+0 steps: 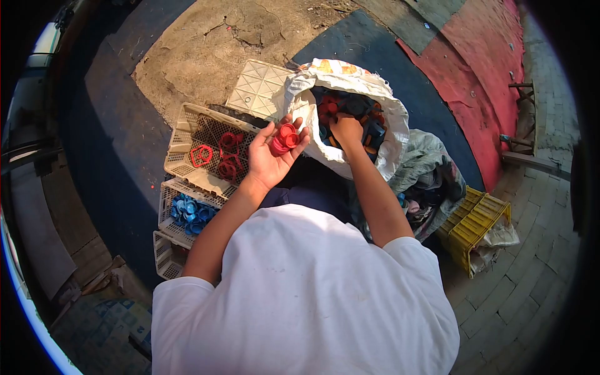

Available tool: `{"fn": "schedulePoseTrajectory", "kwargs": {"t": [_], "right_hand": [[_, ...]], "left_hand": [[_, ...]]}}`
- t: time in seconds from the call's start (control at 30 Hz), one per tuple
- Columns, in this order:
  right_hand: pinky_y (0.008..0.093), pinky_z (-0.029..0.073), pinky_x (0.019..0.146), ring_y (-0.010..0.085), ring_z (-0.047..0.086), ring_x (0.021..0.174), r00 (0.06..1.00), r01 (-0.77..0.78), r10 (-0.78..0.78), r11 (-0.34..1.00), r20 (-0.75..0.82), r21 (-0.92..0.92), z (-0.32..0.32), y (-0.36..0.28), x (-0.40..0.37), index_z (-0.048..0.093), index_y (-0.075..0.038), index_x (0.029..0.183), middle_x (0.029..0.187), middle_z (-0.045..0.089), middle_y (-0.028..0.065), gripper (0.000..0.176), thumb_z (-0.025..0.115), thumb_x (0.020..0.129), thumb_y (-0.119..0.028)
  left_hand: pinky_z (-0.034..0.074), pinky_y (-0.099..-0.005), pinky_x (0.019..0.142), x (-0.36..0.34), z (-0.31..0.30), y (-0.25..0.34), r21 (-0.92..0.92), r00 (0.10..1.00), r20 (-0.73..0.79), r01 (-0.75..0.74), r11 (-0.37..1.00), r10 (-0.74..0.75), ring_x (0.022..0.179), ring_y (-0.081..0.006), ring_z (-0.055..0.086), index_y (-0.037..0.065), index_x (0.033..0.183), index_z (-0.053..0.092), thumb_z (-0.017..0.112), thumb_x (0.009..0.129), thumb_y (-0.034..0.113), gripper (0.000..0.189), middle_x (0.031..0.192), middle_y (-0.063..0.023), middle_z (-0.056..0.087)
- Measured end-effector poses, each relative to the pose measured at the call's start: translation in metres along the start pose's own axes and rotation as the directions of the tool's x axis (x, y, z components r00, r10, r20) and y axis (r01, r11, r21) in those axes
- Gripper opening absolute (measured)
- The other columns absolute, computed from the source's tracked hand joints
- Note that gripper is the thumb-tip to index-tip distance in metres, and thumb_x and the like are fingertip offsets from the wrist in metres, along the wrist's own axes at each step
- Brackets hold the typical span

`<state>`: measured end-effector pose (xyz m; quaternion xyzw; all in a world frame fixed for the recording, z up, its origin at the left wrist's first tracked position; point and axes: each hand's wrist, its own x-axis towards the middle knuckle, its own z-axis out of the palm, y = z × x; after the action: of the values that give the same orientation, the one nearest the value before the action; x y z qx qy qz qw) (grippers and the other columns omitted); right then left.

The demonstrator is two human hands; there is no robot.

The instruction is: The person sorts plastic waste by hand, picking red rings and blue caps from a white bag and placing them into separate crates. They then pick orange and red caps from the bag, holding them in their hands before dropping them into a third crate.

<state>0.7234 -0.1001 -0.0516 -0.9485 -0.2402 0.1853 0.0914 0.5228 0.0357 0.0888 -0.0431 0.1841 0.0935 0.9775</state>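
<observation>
My left hand (270, 157) is turned palm up, fingers curled around a few red plastic caps (286, 136). To its right, my right hand (347, 130) reaches into the open mouth of a white woven sack (392, 150). Its fingers are hidden among the mixed plastic pieces (354, 105) inside, which are dark, red and orange. Left of my left hand, a cream plastic crate (181, 140) holds several red ring-shaped pieces (230, 164).
Below that crate, another cream crate (166, 203) contains blue plastic pieces (190, 212), with a third crate (164, 255) nearer me. A cream lattice panel (259, 87) lies beyond. On the right are a grey-green sack (431, 156) of mixed items and a yellow crate (473, 219).
</observation>
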Motion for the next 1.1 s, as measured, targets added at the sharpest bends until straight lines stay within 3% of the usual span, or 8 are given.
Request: {"fn": "schedulePoseTrajectory", "kwargs": {"t": [0.17, 0.5, 0.57, 0.63, 0.73, 0.97, 1.07, 1.1], "right_hand": [[0.046, 0.057, 0.082, 0.0348, 0.073, 0.094, 0.997, -0.072, 0.071, 0.996, -0.009, -0.057, 0.008, -0.006, 0.015, 0.074, -0.014, 0.104, 0.099, 0.075, 0.0153, 0.036, 0.066, 0.088, -0.045], [0.0457, 0.057, 0.082, 0.0367, 0.073, 0.087, 0.961, -0.116, 0.196, 0.927, -0.195, 0.357, -0.041, -0.012, -0.027, 0.079, -0.013, 0.104, 0.093, 0.075, 0.0163, 0.034, 0.07, 0.086, -0.041], [0.0327, 0.051, 0.06, 0.0211, 0.067, 0.065, 0.972, -0.097, 0.22, 0.692, -0.081, 0.715, -0.038, 0.005, -0.025, 0.079, -0.007, 0.103, 0.082, 0.073, 0.0087, 0.035, 0.076, 0.086, -0.038], [0.0245, 0.043, 0.05, 0.0108, 0.058, 0.055, 0.971, -0.174, 0.207, 0.27, 0.12, 0.947, -0.072, 0.0, -0.053, 0.078, -0.004, 0.1, 0.076, 0.068, 0.0027, 0.033, 0.077, 0.088, -0.035], [0.0193, 0.029, 0.045, 0.0029, 0.044, 0.052, 0.969, -0.243, 0.028, -0.08, 0.246, 0.967, -0.105, -0.015, -0.084, 0.075, -0.002, 0.097, 0.075, 0.059, -0.0024, 0.028, 0.076, 0.092, -0.03], [0.024, 0.04, 0.049, 0.0069, 0.055, 0.053, 0.981, -0.138, -0.111, 0.18, 0.159, 0.974, -0.136, -0.076, -0.116, 0.073, 0.002, 0.091, 0.065, 0.063, 0.0006, 0.029, 0.072, 0.096, -0.027], [0.0322, 0.043, 0.051, 0.0157, 0.058, 0.053, 0.932, 0.34, -0.126, 0.629, -0.34, 0.699, -0.126, -0.082, -0.117, 0.071, 0.001, 0.087, 0.065, 0.063, 0.0088, 0.028, 0.071, 0.096, -0.026], [0.0343, 0.044, 0.052, 0.0189, 0.058, 0.053, 0.927, 0.347, -0.142, 0.682, -0.348, 0.643, -0.125, -0.082, -0.117, 0.07, 0.001, 0.085, 0.065, 0.063, 0.0113, 0.029, 0.071, 0.095, -0.026]], "left_hand": [[0.047, -0.0496, 0.113, -0.003, -0.002, -0.001, 0.068, 1.0, 0.01, -0.027, 0.997, 0.026, 0.128, -0.0366, 0.055, 0.003, 0.132, 0.054, 0.053, 0.1, 0.018, 0.036, 0.135, -0.018, 0.057], [0.047, -0.0486, 0.112, -0.001, 0.004, 0.004, 0.09, 0.998, 0.008, -0.065, 0.994, 0.065, 0.126, -0.0362, 0.056, 0.004, 0.128, 0.056, 0.055, 0.098, 0.019, 0.035, 0.131, -0.015, 0.057], [0.046, -0.0488, 0.112, 0.001, 0.001, 0.005, 0.122, 0.997, 0.011, -0.073, 0.99, 0.072, 0.129, -0.0366, 0.055, 0.004, 0.128, 0.057, 0.056, 0.097, 0.019, 0.035, 0.133, -0.0152, 0.057], [0.045, -0.0491, 0.113, 0.003, 0.002, 0.005, 0.172, 0.997, 0.012, -0.077, 0.982, 0.076, 0.13, -0.0363, 0.054, 0.005, 0.127, 0.058, 0.058, 0.096, 0.019, 0.034, 0.134, -0.0149, 0.058], [0.043, -0.0514, 0.115, 0.006, 0.007, 0.003, 0.158, 0.999, 0.006, -0.054, 0.986, 0.054, 0.131, -0.0375, 0.053, 0.004, 0.128, 0.057, 0.058, 0.095, 0.019, 0.036, 0.137, -0.016, 0.056], [0.046, -0.0501, 0.111, 0.017, 0.015, -0.01, 0.205, 0.999, -0.054, 0.005, 0.979, 0.006, 0.128, -0.0298, 0.056, 0.004, 0.132, 0.056, 0.057, 0.097, 0.022, 0.039, 0.139, -0.0163, 0.057], [0.048, -0.0485, 0.11, 0.018, 0.015, -0.012, 0.198, 0.999, -0.052, 0.022, 0.98, -0.012, 0.125, -0.03, 0.059, 0.004, 0.132, 0.057, 0.055, 0.099, 0.023, 0.039, 0.136, -0.0145, 0.06], [0.048, -0.0486, 0.11, 0.018, 0.014, -0.012, 0.198, 0.998, -0.056, 0.037, 0.98, -0.026, 0.124, -0.0298, 0.059, 0.004, 0.133, 0.057, 0.055, 0.099, 0.023, 0.039, 0.135, -0.0145, 0.06]]}}
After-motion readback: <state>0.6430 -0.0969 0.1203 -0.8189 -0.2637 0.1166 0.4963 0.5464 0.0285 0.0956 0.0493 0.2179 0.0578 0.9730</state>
